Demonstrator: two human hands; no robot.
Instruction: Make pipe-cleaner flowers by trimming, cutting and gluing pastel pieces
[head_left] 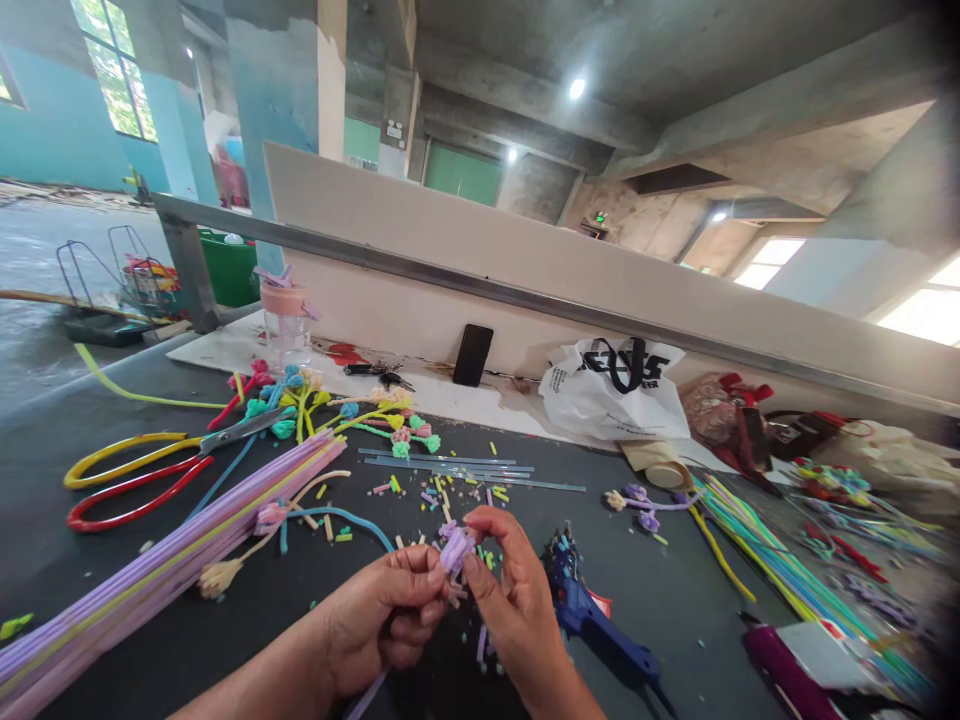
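A small lavender flower (455, 548) of what look like pipe cleaners is between my hands, low in the middle. My left hand (394, 605) pinches it at the base, and a lavender stem (367, 695) runs down below that hand. On the other side, my right hand (514, 590) has its thumb and forefinger closed on the petals. Short cut pieces (442, 490) in several colours lie scattered around and under the hands. A blue glue gun (600, 620) rests just right of my right hand.
Scissors (142, 480) with yellow and red handles lie left, beside a long bundle of pipe cleaners (202, 535). Finished flowers (405, 435) and clear glue sticks (465, 470) lie behind. A phone (472, 355), white bag (611, 390) and lidded cup (285, 320) stand along the back panel.
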